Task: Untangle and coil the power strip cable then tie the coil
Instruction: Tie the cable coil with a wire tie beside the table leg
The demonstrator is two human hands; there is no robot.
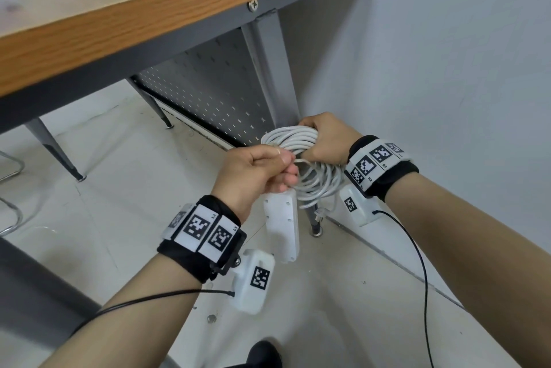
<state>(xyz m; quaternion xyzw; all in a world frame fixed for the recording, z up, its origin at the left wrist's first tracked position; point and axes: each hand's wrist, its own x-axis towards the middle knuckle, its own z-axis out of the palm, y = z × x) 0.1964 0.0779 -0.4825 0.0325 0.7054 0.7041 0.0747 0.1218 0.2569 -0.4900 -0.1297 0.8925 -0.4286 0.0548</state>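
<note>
Gripping a bundle of pale grey round cable point(301, 141) wound into a loose coil, the right hand point(328, 138) has its fingers curled round the upper right part of the loops, thumb over the top, holding them together in mid-air below the corner of a wooden-topped table point(125, 25) with a dark metal frame. The left hand point(253, 171) sits just left of the coil, its fingers clenched; thumb and forefinger pinch a thin pale strip, seemingly a tie point(299, 161), that runs from the fingertips towards the middle of the coil. Whether the tie already goes round the loops cannot be told, since the hands hide that spot. A white oblong plastic power strip point(281, 227) hangs straight down from the coil, just beneath the left hand, its socket face turned to the camera. Lower loops of the coil sag to the right of it, and a white plug end point(319, 214) dangles beside them. Both wrists wear black bands point(190, 257) carrying black-and-white square markers, each with a small white box attached and a thin black wire point(417, 263) trailing off. Behind the hands stand a grey perforated metal panel point(214, 93) and a table leg point(277, 69), against a pale wall point(447, 54), above a light tiled floor point(119, 188)
</note>
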